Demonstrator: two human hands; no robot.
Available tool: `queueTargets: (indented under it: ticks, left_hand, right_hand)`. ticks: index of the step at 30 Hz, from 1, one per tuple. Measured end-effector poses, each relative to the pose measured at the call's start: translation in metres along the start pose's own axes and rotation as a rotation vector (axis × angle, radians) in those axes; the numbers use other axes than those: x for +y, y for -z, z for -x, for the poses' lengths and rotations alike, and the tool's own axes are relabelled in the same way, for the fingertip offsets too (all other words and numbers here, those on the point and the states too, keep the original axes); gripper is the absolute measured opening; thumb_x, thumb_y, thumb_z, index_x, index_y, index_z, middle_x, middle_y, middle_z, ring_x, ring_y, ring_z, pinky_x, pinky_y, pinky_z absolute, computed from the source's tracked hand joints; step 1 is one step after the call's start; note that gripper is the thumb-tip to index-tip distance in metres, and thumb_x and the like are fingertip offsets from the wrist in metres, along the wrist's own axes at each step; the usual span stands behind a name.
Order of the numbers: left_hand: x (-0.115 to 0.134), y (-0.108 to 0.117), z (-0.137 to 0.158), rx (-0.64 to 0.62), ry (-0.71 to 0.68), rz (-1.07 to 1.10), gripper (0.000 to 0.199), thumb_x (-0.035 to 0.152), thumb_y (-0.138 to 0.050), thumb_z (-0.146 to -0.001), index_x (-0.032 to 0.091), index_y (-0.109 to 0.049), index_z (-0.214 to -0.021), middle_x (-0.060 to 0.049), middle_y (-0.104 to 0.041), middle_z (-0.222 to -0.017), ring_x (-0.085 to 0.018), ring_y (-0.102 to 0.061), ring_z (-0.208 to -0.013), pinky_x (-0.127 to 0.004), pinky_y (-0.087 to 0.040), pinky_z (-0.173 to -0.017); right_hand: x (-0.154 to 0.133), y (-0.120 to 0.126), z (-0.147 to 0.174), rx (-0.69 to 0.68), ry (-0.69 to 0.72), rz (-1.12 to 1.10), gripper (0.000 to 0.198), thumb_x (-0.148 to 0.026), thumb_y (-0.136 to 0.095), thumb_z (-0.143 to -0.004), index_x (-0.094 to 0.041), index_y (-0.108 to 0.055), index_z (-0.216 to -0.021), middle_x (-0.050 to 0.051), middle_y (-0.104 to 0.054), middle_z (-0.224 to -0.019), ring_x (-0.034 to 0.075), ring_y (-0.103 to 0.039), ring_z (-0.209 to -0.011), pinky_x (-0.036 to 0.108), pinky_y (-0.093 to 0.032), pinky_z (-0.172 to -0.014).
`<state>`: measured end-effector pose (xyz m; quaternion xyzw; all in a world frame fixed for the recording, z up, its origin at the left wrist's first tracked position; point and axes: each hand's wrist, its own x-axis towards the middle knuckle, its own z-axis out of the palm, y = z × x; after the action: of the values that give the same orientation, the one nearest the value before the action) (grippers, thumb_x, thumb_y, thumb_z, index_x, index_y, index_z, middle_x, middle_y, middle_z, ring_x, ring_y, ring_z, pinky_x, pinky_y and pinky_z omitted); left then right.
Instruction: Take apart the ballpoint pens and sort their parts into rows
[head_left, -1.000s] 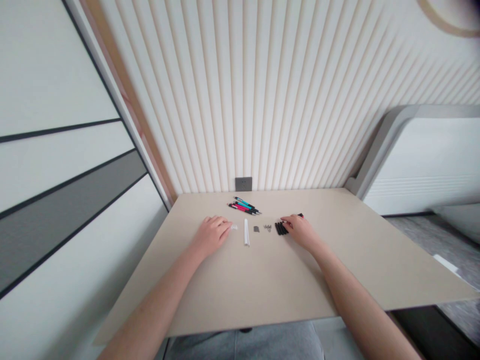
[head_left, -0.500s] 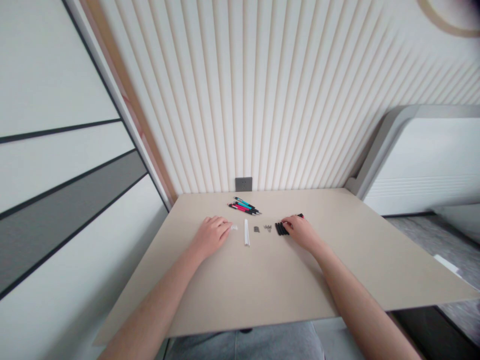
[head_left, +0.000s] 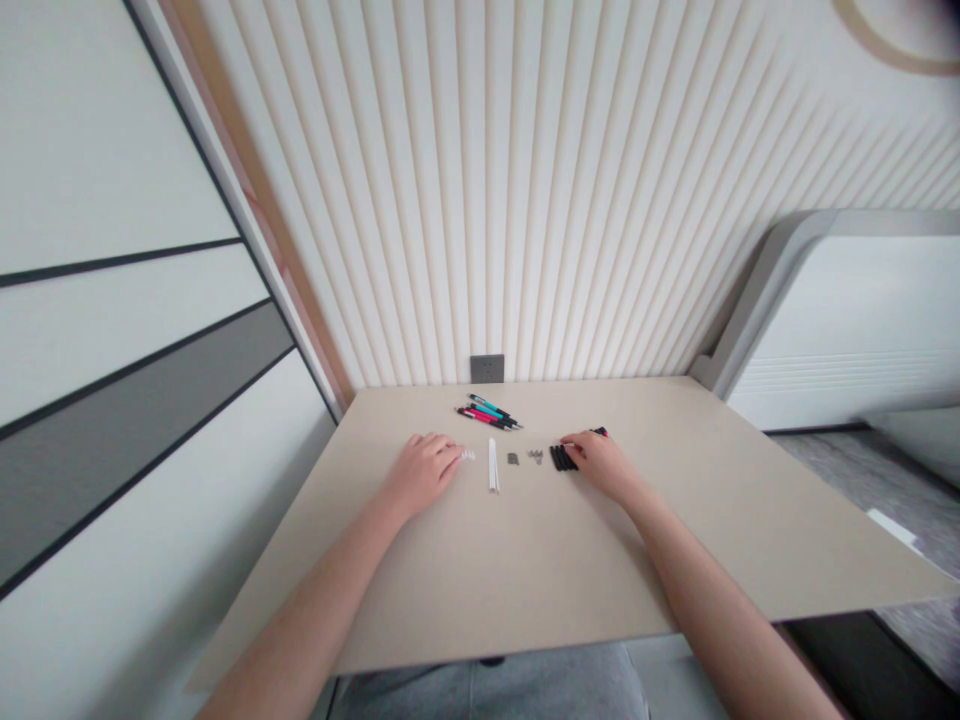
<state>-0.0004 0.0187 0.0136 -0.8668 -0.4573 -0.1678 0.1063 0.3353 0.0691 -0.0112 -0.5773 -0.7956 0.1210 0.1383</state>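
My left hand (head_left: 426, 474) rests palm down on the table, its fingers loosely bent and apart. Its fingertips are beside several tiny white pieces (head_left: 469, 455). My right hand (head_left: 600, 466) lies over the right end of a row of short black tubes (head_left: 561, 458), fingertips touching or just above them; the hand hides part of the row. A black and red piece (head_left: 601, 432) shows behind that hand. Between the hands lie slim white sticks (head_left: 493, 467), a cluster of small grey pieces (head_left: 513, 459) and several small metallic cone-like pieces (head_left: 535, 456).
Several pens (head_left: 487, 412) with red, blue and black bodies lie in a pile farther back on the beige table (head_left: 510, 580). Behind the table rises a ribbed wall (head_left: 480, 200) with a dark socket (head_left: 487, 368). A white panelled cabinet (head_left: 135, 400) stands at left, a headboard (head_left: 847, 320) at right.
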Motion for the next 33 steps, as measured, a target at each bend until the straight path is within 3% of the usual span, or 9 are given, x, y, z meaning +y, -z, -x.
queueTargets:
  ticks: [20, 27, 33]
  left_hand:
    - [0.000, 0.001, 0.000, 0.014, -0.002, 0.021, 0.025, 0.026, -0.041, -0.097, 0.022, -0.062, -0.110, -0.007, -0.065, -0.099, -0.021, -0.057, -0.094, -0.036, -0.038, -0.079]
    - [-0.001, 0.000, 0.001, 0.028, -0.002, 0.027, 0.026, 0.027, -0.041, -0.097, 0.023, -0.063, -0.110, -0.008, -0.065, -0.099, -0.021, -0.057, -0.095, -0.036, -0.039, -0.081]
    - [-0.002, 0.000, 0.001, 0.031, -0.003, 0.016, 0.026, 0.028, -0.041, -0.097, 0.022, -0.063, -0.110, -0.007, -0.065, -0.099, -0.021, -0.056, -0.095, -0.036, -0.039, -0.080]
  right_hand:
    - [-0.005, -0.001, 0.001, 0.022, -0.017, 0.029, 0.029, -0.025, -0.044, -0.093, -0.019, -0.067, -0.108, 0.008, -0.068, -0.107, 0.019, -0.061, -0.100, 0.026, -0.039, -0.088]
    - [-0.010, 0.005, 0.003, 0.139, -0.062, 0.000, 0.032, -0.028, -0.042, -0.093, -0.019, -0.066, -0.112, 0.008, -0.067, -0.105, 0.018, -0.061, -0.091, 0.027, -0.041, -0.083]
    - [-0.028, 0.009, -0.012, 0.173, 0.035, 0.034, 0.031, -0.025, -0.040, -0.094, -0.021, -0.067, -0.107, 0.007, -0.066, -0.103, 0.018, -0.060, -0.095, 0.027, -0.040, -0.087]
